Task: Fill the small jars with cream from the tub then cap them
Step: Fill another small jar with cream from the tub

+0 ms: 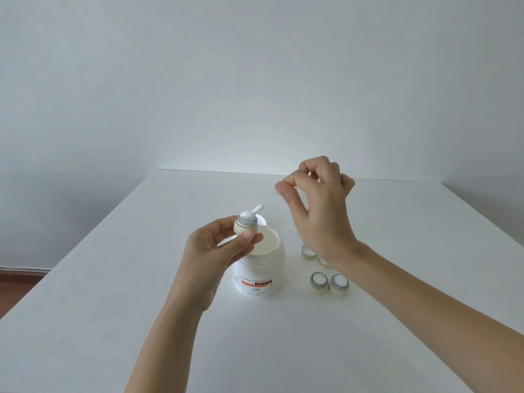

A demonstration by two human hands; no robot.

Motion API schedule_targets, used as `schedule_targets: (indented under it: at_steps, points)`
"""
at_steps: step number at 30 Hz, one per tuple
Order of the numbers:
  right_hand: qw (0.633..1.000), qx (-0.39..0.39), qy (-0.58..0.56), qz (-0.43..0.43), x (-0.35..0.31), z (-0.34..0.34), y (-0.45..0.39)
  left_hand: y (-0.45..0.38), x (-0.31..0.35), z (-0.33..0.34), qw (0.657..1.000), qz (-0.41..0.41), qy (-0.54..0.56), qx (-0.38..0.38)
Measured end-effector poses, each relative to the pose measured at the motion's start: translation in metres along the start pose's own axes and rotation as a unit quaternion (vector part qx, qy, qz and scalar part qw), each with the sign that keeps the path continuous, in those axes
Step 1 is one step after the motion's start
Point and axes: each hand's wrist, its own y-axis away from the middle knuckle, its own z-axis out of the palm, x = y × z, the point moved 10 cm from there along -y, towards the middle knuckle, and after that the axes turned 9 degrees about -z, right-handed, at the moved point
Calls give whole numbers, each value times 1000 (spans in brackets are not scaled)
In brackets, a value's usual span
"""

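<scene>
Two filled jars (329,285) uncapped mid-table, right of tub (259,268). Filling third jar (246,224), pinched in left hand (218,245) above tub. Right hand (317,199) curled, seemingly pinching spatula (253,211). Next, probably: level cream, fetch caps (307,251).

"UREA CREAM 10" is printed in grey caps on the tub (259,275) label. Orange band w/ small print below is seen, illegible; QR-type code too small to be read.

Left hand (219,245) pinching a small jar (246,226) over the open tub (259,268) — right hand (320,205) raised, fingers curled
</scene>
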Motion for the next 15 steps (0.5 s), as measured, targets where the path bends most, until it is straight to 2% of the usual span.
schedule_targets:
  at_steps: [3, 6, 12, 15]
  points:
    - [986, 52, 61, -147, -29, -14, 8, 0, 0, 0, 1000, -4, 14, -2]
    - [968, 79, 82, -224, -41, -20, 20, 0, 0, -1, 999, -8, 32, -1]
    - [965, 105, 64, -231, -36, -29, 27, -1, 1, -2, 999, -9, 39, 0]
    - [971, 113, 48, -207, -33, -34, 26, -1, 2, -4, 999, -6, 38, 3]
